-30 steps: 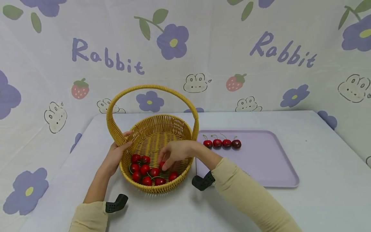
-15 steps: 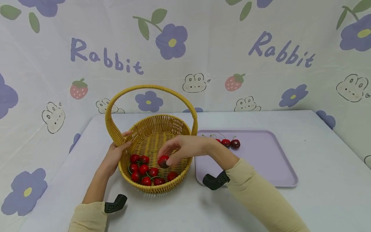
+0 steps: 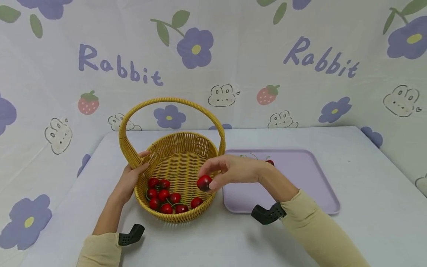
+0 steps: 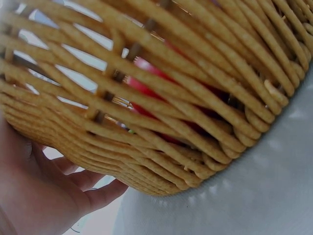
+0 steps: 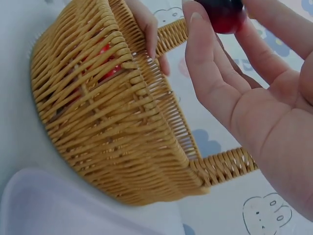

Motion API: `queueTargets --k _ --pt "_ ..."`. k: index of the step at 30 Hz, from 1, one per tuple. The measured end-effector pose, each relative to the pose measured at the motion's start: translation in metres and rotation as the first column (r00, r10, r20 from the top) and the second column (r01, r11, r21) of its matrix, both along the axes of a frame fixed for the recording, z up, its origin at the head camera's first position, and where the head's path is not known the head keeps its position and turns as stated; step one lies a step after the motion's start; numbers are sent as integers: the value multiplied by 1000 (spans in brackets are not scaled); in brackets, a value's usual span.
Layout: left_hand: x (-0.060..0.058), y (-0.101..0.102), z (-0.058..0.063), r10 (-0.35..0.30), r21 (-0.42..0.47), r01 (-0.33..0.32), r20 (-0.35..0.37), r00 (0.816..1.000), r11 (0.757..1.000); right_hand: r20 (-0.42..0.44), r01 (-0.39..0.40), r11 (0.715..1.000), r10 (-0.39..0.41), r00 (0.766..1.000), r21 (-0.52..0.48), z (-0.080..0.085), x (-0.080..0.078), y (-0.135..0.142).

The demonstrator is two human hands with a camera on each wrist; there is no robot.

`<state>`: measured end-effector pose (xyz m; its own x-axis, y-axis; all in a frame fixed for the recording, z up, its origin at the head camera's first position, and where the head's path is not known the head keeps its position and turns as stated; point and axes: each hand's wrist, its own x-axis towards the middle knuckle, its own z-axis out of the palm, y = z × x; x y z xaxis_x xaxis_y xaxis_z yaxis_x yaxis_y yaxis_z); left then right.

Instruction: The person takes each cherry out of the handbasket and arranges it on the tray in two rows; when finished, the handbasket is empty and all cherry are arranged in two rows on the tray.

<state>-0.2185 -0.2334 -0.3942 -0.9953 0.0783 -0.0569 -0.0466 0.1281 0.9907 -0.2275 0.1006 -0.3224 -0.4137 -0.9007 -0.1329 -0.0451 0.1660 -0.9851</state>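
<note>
A yellow wicker basket (image 3: 181,163) with a tall arched handle holds several red cherries (image 3: 163,194) toward its near left side. At its left, my left hand (image 3: 128,181) grips the rim by the foot of the handle; the left wrist view shows fingers (image 4: 93,188) against the outer weave. Thumb and fingertips of my right hand (image 3: 233,170) pinch one dark red cherry (image 3: 203,183), raised over the basket's right side. In the right wrist view this cherry (image 5: 222,14) sits between the fingertips, above the rim.
A flat lilac tray (image 3: 307,167) lies right of the basket. On it one cherry (image 3: 271,162) shows partly, with stems beside it; my right hand and wrist cover the others. A white cloth (image 3: 200,244) covers the table, and a printed curtain (image 3: 247,44) hangs behind.
My right hand has lifted a cherry from the basket's cherries and carried it up and to the right, now covering most of the row on the tray. The left hand keeps its hold.
</note>
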Motion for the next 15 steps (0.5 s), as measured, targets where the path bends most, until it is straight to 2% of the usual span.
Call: queueTargets --k 9,15 --pt "1 0 0 -5 4 5 3 1000 1000 -82 103 994 -100 992 36 1 11 14" --pt "1 2 0 -8 4 8 5 1000 1000 -72 159 987 -158 985 4 6 14 29"
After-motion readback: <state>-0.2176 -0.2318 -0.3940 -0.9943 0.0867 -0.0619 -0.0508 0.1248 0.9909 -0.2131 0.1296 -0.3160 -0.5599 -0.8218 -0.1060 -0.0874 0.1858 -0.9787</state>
